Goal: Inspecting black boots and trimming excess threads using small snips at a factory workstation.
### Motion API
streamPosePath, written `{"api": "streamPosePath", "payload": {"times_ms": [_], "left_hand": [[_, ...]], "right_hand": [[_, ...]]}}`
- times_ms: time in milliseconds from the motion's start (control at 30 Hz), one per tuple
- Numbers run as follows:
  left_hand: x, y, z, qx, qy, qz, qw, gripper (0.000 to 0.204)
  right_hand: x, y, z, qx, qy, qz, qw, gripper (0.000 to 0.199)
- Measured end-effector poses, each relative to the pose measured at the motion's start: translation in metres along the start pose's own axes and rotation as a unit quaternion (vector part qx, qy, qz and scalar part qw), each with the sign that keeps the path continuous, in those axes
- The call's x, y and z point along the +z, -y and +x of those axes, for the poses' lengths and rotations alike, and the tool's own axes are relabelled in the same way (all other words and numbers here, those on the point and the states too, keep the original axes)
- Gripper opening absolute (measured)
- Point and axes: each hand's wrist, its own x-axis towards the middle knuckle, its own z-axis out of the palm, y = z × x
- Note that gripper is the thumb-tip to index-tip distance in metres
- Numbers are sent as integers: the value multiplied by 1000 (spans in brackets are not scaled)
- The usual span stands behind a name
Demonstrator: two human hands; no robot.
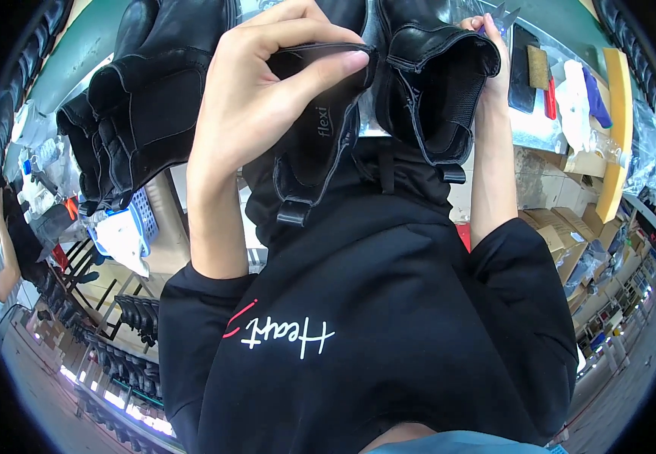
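Over the near side of the bench [526,127], your left hand [244,98] had the boot [316,151] by its collar, thumb and forefinger closed in a pinch on the rim. It sat mid-bench with its mouth toward you and the pull tab [294,212] hanging by your shirt [388,295]. Couldn't tell if the sole was resting on anything.

Handling-wise, the shaft looked soft and bendy, so I'd bet that pinch steered the opening fine but wasn't great for lifting. Weight was probably down in the foot end, so a full grip round the ankle would've been safer. The smooth black upper looked a bit slick and easy to scuff; the stitched rim seemed the grippier spot.

Your right hand [494,72] was curled beside the second boot [437,98], holding snips [505,17] with the blades poking up past the thumb. The other fingers were partly hidden, so no idea if they had the boot too. I'd have kept those tips off the leather.

Room was tight: more boots [161,98] crowded the left, and the phone [523,68], brown block [538,68] and yellow bar [615,136] ran along the right. The shafts stuck out past the bench edge, so back toward your chest looked like the easier way to swing one.
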Motion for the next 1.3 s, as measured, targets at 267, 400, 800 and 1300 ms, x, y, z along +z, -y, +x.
{"api": "streamPosePath", "payload": {"times_ms": [267,400,800,1300], "left_hand": [[-13,5,-10,-61,1,-47,997,19],[-15,7,-11,-52,3,-53,997,19],[-10,11,-14,-69,-38,-81,994,15],[55,34,-71,-282,-287,-208,892,34]], "right_hand": [[11,-2,-3,-30,-29,2,999,21],[8,-2,-2,-26,-27,4,999,21],[9,-1,-2,-28,-23,-12,999,21],[3,2,0,1,31,-15,999,27]]}}
